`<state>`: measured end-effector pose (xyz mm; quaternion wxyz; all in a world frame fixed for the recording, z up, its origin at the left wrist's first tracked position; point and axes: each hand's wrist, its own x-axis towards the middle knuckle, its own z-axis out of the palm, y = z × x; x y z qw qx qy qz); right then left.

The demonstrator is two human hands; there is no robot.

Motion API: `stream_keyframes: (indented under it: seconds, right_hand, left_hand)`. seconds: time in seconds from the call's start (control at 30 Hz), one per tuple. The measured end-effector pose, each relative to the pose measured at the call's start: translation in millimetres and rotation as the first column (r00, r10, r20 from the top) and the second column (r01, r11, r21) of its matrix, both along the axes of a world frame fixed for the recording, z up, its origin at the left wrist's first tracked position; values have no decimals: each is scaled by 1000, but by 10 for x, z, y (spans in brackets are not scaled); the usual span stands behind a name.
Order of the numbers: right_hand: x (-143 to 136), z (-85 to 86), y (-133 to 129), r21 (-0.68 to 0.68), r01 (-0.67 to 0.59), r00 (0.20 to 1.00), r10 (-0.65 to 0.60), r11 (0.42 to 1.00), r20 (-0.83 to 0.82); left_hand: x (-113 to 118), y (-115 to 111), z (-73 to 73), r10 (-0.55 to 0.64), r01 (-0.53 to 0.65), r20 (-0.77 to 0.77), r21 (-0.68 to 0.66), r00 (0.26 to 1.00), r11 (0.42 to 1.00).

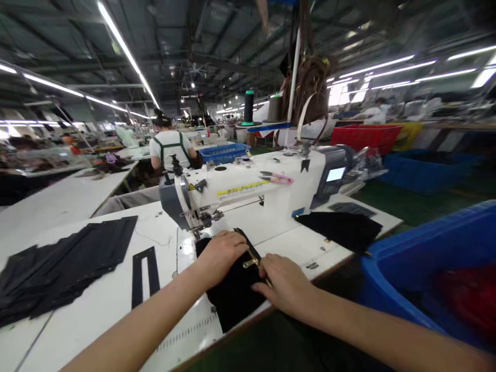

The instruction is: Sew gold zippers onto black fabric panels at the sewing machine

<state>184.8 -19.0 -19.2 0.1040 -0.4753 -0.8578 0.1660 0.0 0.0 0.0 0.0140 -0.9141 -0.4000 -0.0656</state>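
Note:
A black fabric piece lies on the white sewing table, one end under the head of the sewing machine. A zipper with a gold pull runs across it between my hands. My left hand rests on the fabric near the needle, fingers together and bent over it. On the right, my right hand pinches the zipper at the fabric's edge, thumb below and fingers curled. The fingertips of both hands are partly hidden.
Left on the table lie a stack of black pieces and a black slotted frame. Pink-handled snips rest on the machine. More black fabric and a blue bin are at right. A co-worker sits ahead.

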Motion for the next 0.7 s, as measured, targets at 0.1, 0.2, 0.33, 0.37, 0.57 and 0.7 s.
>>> stream_keyframes:
  seconds: [0.1,0.2,0.33,0.37,0.57,0.7]
  right_hand:
    - [4,-58,-4,-31,35,999,-36,999,-31]
    - [97,-32,32,-62,-16,994,9,998,-108]
    - [380,180,136,-30,-153,963,142,988,-231]
    - [456,246,162,-28,-176,956,164,984,-244]
    - [666,488,209,-17,-277,925,262,961,-276]
    - [647,518,158,2,-277,903,261,961,-342]
  left_hand:
    - [42,195,-26,-21,21,-11,-19,1000,1000]
    - [40,239,-2,-23,23,-9,-35,1000,999]
    - [4,75,140,13,-11,32,-65,999,998]
    - [4,19,188,52,-45,73,-96,996,994]
    - [108,-244,320,243,-53,355,-470,902,881]
    - [163,-312,203,331,-39,430,-560,840,827]
